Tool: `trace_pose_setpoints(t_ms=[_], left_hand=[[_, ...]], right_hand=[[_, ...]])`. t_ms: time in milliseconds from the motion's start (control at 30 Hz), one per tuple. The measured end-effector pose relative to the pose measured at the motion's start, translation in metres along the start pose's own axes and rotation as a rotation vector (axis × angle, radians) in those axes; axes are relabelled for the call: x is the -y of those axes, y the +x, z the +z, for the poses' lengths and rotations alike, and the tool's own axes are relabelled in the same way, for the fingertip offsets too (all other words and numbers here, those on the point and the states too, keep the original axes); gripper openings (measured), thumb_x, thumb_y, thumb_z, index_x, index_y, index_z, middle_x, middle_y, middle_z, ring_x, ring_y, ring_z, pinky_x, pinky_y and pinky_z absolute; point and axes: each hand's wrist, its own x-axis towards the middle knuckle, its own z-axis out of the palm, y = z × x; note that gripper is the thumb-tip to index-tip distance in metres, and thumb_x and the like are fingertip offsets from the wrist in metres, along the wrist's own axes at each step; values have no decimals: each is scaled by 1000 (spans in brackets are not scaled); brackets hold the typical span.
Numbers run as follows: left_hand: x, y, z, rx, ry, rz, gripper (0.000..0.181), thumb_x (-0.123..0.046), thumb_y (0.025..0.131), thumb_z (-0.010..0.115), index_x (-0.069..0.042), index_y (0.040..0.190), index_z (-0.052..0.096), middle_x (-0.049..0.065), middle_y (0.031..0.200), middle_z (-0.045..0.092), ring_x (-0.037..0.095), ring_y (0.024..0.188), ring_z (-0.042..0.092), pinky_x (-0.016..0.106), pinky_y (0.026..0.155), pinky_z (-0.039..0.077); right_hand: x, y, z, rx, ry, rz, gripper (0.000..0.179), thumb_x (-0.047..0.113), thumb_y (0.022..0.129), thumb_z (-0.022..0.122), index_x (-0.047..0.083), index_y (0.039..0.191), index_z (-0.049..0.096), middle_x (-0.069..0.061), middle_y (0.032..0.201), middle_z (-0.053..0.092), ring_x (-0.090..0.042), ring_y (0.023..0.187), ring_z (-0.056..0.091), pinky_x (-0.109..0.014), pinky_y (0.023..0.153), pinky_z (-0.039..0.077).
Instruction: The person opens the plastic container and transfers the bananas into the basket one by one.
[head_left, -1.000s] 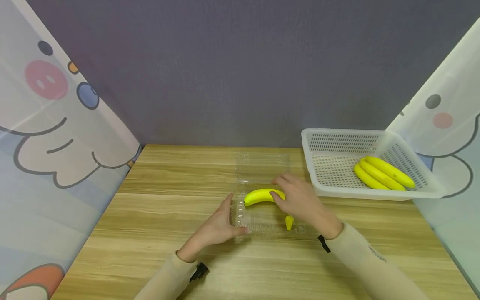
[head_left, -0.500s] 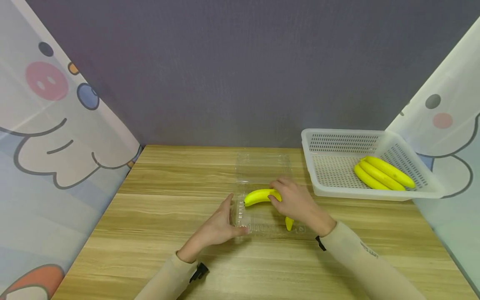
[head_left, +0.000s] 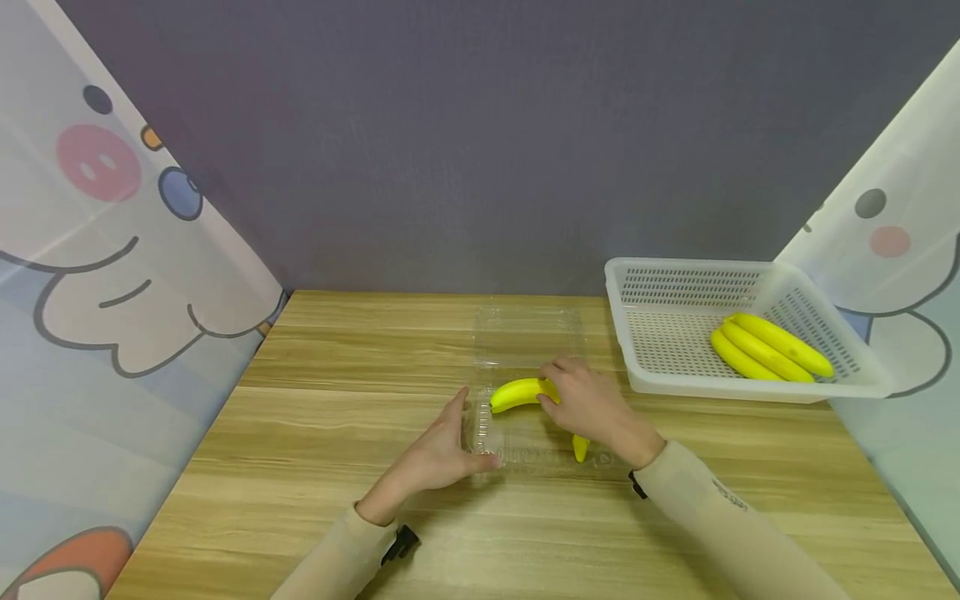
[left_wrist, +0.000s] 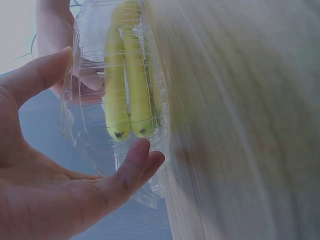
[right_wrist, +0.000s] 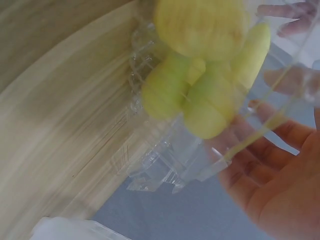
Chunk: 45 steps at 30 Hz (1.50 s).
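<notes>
A clear plastic clamshell box (head_left: pixel 517 454) lies on the table with its lid (head_left: pixel 527 335) folded back. Inside is a yellow banana (head_left: pixel 513 394), with another banana end (head_left: pixel 581 448) showing near the front right. My left hand (head_left: pixel 435 450) holds the box's left end, thumb at the front corner and fingers along the side. Banana tips (left_wrist: pixel 119 134) face those fingers through the plastic in the left wrist view. From above, my right hand (head_left: pixel 592 404) grips the banana's right part between thumb and fingers, hiding that end. The right wrist view is blurred, with banana ends (right_wrist: pixel 207 112) beside the hand.
A white perforated basket (head_left: pixel 622 333) stands at the back right of the wooden table (head_left: pixel 337 375). Several bananas (head_left: pixel 768 346) lie in its right half. A dark grey partition (head_left: pixel 450 150) rises behind, and printed panels flank both sides.
My right hand has shifted a little left along the banana, and slightly more of the front banana end shows. My left hand and the box have stayed in place.
</notes>
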Motion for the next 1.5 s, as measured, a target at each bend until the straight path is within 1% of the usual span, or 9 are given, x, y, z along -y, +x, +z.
trace_pose_setpoints(t_ms=[167,433,533,767,833,1000,1133,1233,1500], left_hand=[[0,0,0,5,-4,-4,119,-40,83,85,-3,163,5,25,165,16,45,146,28,63,114,31],[1,1,0,10,-9,-1,119,-41,83,84,-3,163,4,25,165,15,46,145,30,63,113,33],[2,1,0,10,-9,1,119,-41,83,84,-3,163,4,25,165,16,46,144,32,63,112,35],[2,2,1,6,-9,-7,119,-42,82,84,-4,163,5,23,165,18,44,145,33,62,113,34],[2,2,1,5,-8,-4,120,-42,82,84,-4,163,5,23,165,18,44,145,31,62,113,33],[3,1,0,9,-8,3,120,-42,82,84,-3,163,5,24,166,15,45,146,30,64,113,33],[2,1,0,13,-6,7,120,-42,82,85,-3,163,4,24,166,12,45,146,29,64,113,33],[2,1,0,14,-6,6,120,-41,83,85,-3,163,4,24,166,12,45,146,29,64,113,33],[1,0,0,19,-17,7,119,-40,84,84,-3,163,3,26,164,18,45,143,35,64,110,37]], right_hand=[[-1,3,3,12,-14,-4,37,27,91,74,5,121,70,-11,117,67,-31,104,65,-44,77,60],[3,6,6,56,14,-9,42,26,91,75,5,126,68,-15,125,66,-35,114,63,-53,96,54],[5,7,7,64,20,-27,41,27,91,76,7,126,68,-14,125,66,-33,113,63,-53,95,53],[10,7,10,80,31,-58,39,29,89,77,11,122,69,-5,110,66,-22,95,62,-46,80,56],[12,7,10,92,53,-48,40,29,89,78,11,123,69,-5,112,66,-22,96,62,-46,80,56],[17,6,11,123,92,-45,46,28,90,78,9,130,66,-9,124,65,-28,110,63,-48,92,55],[19,6,14,139,98,-53,48,27,90,77,10,133,64,-9,124,65,-27,110,62,-46,90,56],[20,7,15,145,89,-65,48,27,89,78,11,133,64,-8,124,65,-27,109,63,-46,88,56],[23,7,18,186,39,-122,49,31,91,75,14,135,62,-9,132,63,-32,120,59,-54,98,51]])
